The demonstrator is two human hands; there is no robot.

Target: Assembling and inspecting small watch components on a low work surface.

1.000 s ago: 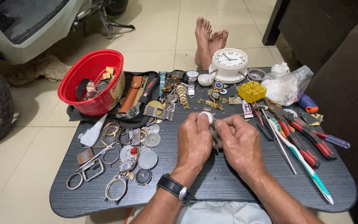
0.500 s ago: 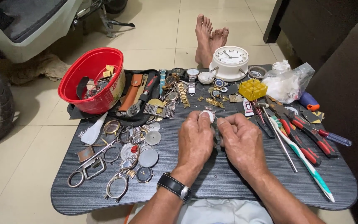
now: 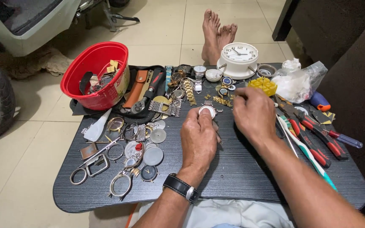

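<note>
My left hand [image 3: 198,139], with a black wristwatch on the wrist, holds a small round white-faced watch case [image 3: 208,111] over the dark slatted table [image 3: 233,169]. My right hand [image 3: 254,114] is off to the right of it, fingers curled, reaching toward small gold watch parts [image 3: 221,100] near a yellow block [image 3: 263,85]. I cannot tell whether its fingertips pinch anything. A white alarm clock [image 3: 238,59] stands behind.
A red bowl [image 3: 96,76] of parts sits at the back left, with watch straps, cases and scissors [image 3: 89,166] spread left. Red-handled pliers and screwdrivers [image 3: 317,139], a toothbrush and a plastic bag [image 3: 296,82] lie right. A person's bare feet [image 3: 216,33] rest beyond the table.
My hands, which were together on the watch case, have parted. My right hand moved right and away toward the gold parts; the left keeps the case.
</note>
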